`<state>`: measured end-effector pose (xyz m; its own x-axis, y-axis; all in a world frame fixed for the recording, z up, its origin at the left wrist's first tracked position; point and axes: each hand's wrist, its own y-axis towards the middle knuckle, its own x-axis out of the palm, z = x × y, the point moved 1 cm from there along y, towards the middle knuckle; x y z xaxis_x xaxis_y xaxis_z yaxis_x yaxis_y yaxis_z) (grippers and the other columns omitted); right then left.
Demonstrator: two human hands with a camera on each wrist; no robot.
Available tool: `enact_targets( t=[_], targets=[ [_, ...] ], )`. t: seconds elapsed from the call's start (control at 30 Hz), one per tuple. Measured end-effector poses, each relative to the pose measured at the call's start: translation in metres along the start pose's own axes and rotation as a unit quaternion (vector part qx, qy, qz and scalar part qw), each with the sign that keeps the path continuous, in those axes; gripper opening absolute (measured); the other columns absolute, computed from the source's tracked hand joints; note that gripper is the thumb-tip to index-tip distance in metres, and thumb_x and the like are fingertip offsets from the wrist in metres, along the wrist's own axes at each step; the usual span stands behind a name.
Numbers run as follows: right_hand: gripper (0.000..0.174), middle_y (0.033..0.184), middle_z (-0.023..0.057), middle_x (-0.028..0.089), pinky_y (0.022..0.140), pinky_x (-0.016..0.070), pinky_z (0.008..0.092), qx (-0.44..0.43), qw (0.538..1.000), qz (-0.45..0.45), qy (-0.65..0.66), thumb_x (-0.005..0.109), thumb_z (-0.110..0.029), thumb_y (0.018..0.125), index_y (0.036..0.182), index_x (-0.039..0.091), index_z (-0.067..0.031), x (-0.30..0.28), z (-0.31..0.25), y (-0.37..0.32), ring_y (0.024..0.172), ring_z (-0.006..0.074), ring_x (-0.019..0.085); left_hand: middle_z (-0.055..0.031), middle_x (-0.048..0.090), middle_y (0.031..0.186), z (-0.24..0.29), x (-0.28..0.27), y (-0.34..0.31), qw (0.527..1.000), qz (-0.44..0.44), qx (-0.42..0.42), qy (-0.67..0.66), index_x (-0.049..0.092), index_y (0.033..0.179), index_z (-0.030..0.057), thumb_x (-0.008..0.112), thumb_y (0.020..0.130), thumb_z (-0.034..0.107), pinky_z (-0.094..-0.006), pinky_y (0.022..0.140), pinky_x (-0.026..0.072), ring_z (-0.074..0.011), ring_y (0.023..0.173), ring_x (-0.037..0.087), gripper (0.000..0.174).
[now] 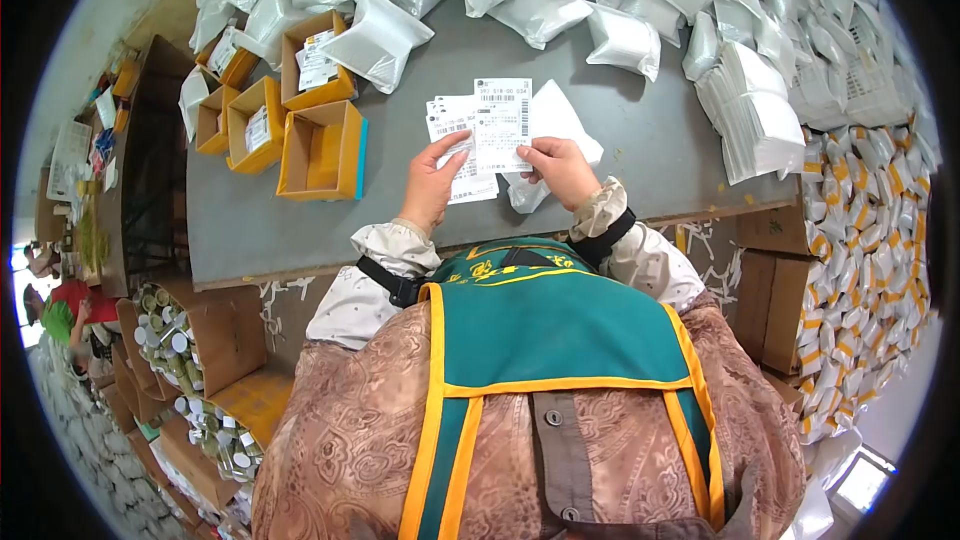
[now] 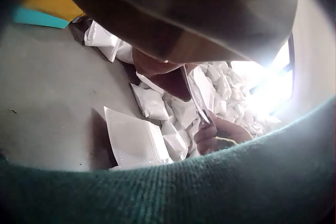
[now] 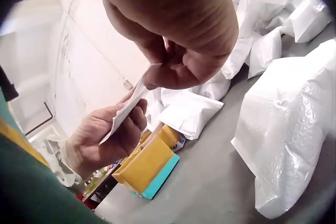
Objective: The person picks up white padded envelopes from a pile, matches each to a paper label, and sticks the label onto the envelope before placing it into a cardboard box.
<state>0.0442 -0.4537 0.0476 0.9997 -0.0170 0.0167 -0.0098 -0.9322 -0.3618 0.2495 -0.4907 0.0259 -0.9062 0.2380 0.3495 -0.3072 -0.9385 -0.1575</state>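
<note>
The left hand (image 1: 430,183) holds several printed label sheets (image 1: 474,188) fanned out, thumb on top. The right hand (image 1: 563,172) pinches a single label (image 1: 504,120) by its lower right corner, and that label overlaps the others. Seen from the right wrist, the right hand (image 3: 173,29) grips the paper (image 3: 126,112) edge-on while the left hand (image 3: 107,137) holds its other side. Under and beside the right hand lies a white bubble mailer (image 1: 562,127) on the grey table (image 1: 400,220). In the left wrist view the right hand (image 2: 220,133) is partly hidden.
Yellow-edged cardboard boxes (image 1: 322,152) stand at the table's left, some holding labels. White padded packages (image 1: 540,12) heap along the back. A stack of flat white mailers (image 1: 750,115) lies at the right. Cartons of jars (image 1: 180,345) are at lower left, with many wrapped packets (image 1: 860,270) far right.
</note>
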Motion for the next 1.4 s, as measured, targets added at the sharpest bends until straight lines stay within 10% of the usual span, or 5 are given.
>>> enact_targets(
  t=[0.67, 0.77, 1.0, 1.3, 1.4],
  targets=[
    [0.02, 0.08, 0.005, 0.063, 0.062, 0.0463, 0.025, -0.001, 0.999, -0.019, -0.028, 0.065, -0.015, 0.086, 0.092, 0.066, 0.004, 0.001, -0.006, 0.002, 0.071, 0.0113, 0.057, -0.0052, 0.067, 0.091, -0.003, -0.001, -0.027, 0.998, -0.032, -0.05, 0.035, 0.067, 0.097, -0.0016, 0.066, 0.086, 0.009, -0.0229, 0.071, 0.0508, -0.0089, 0.08, 0.061, 0.015],
    [0.017, 0.082, 0.007, 0.063, 0.068, 0.047, 0.0302, -0.31, 0.883, 0.215, -0.28, 0.07, -0.013, 0.079, 0.089, 0.066, -0.0003, 0.011, -0.003, 0.001, 0.081, 0.0188, 0.058, -0.0045, 0.067, 0.091, -0.006, -0.004, -0.028, 0.997, -0.032, -0.041, 0.06, 0.068, 0.097, -0.0015, 0.066, 0.086, 0.008, -0.0229, 0.072, 0.0501, -0.0088, 0.081, 0.06, 0.015],
    [0.015, 0.081, 0.0064, 0.063, 0.072, 0.0467, 0.0359, -0.366, 0.869, 0.009, -0.334, 0.076, -0.018, 0.071, 0.078, 0.069, -0.007, 0.023, -0.015, -0.008, 0.082, 0.0264, 0.056, -0.0045, 0.067, 0.094, -0.008, 0.0, -0.028, 0.987, -0.034, -0.016, 0.159, 0.067, 0.099, -0.0022, 0.066, 0.086, 0.007, -0.0238, 0.077, 0.0481, -0.0102, 0.085, 0.059, 0.016],
    [0.016, 0.084, 0.01, 0.066, 0.071, 0.0477, 0.0321, -0.082, 0.975, -0.129, -0.164, 0.07, -0.016, 0.077, 0.088, 0.07, -0.0041, 0.008, 0.002, 0.01, 0.075, 0.0241, 0.061, -0.004, 0.068, 0.09, -0.012, -0.001, -0.035, 0.98, -0.035, 0.006, 0.198, 0.069, 0.095, 0.0005, 0.065, 0.086, 0.009, -0.025, 0.077, 0.0478, -0.01, 0.085, 0.06, 0.013],
    [0.017, 0.084, 0.0094, 0.066, 0.071, 0.0476, 0.0317, -0.136, 0.956, -0.194, -0.175, 0.07, -0.016, 0.078, 0.089, 0.07, -0.0038, 0.006, 0.003, 0.011, 0.076, 0.0214, 0.061, -0.0037, 0.067, 0.09, -0.015, -0.004, -0.037, 0.981, -0.025, -0.031, 0.189, 0.068, 0.096, -0.0008, 0.066, 0.086, 0.01, -0.024, 0.077, 0.0471, -0.0097, 0.085, 0.059, 0.015]
  ],
)
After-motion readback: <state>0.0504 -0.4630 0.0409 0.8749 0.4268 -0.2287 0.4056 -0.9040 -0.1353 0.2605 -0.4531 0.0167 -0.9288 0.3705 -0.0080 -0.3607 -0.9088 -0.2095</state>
